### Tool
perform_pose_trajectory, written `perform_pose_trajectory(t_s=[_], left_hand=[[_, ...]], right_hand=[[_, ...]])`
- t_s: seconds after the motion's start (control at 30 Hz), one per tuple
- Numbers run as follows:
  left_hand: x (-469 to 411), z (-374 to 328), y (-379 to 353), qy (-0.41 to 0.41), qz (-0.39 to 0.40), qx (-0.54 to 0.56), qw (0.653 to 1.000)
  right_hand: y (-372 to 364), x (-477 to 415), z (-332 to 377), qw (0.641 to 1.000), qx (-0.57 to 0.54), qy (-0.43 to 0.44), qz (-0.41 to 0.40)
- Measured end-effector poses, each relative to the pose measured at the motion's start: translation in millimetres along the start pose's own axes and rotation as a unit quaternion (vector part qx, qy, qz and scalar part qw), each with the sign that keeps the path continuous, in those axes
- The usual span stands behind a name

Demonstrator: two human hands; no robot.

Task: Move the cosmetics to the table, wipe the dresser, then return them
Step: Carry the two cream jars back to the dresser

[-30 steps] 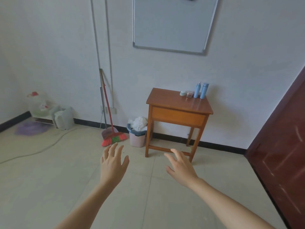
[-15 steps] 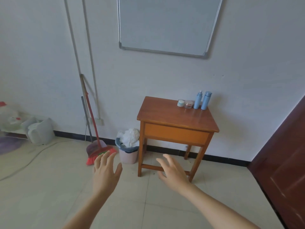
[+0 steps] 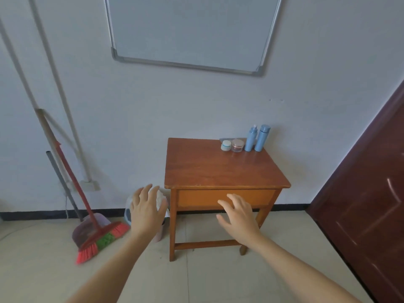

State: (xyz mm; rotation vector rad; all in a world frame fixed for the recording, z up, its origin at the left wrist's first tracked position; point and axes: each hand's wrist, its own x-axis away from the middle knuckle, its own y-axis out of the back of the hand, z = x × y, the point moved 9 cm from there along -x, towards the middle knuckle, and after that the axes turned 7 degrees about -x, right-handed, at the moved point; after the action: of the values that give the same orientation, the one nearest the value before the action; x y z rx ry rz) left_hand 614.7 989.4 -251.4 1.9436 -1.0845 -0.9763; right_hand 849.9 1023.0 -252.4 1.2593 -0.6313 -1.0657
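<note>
Head view: left grip (image 3: 148, 212), right grip (image 3: 239, 217) spread; cosmetics (image 3: 237, 145) well beyond, on dresser (image 3: 218, 169).

I see a small brown wooden dresser (image 3: 218, 171) standing against the white wall. Its top is smooth and a bit shiny, and there is a wide orange-brown panel under the front edge. A bar runs low between its front legs. Four cosmetics stand in a row at the back right corner of the top, close to the wall. From left to right I see a little white jar (image 3: 225, 145), a clear jar with a pink lid (image 3: 237, 145), a tall blue spray bottle (image 3: 250, 138) and a tall blue capped bottle (image 3: 261, 138). All stand upright, just beside one another.
</note>
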Motion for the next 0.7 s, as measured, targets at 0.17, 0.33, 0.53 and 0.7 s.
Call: perform_pose_trajectory(t_s=[0.17,0.33,0.53,0.7], left_hand=[[-23.5,-25.2,-69.7,-0.029,0.076,0.034,0.996],[-70.0,-74.1,-116.8,-0.071,0.096,0.023,0.993],[-145.9,-145.2,-166.6,-0.077,0.082,0.019,0.993],[-173.5,-177.8,-213.6,-0.045,0.093,0.022,0.994]], right_hand=[[-28.0,-12.8,-46.4,0.996,0.014,-0.055,0.063],[-24.4,-50.5,-111.4,0.995,-0.008,-0.08,0.054],[-7.2,-116.0,-189.6,0.995,-0.02,-0.088,0.042],[-13.9,-161.1,-240.8,0.995,-0.022,-0.074,0.069]])
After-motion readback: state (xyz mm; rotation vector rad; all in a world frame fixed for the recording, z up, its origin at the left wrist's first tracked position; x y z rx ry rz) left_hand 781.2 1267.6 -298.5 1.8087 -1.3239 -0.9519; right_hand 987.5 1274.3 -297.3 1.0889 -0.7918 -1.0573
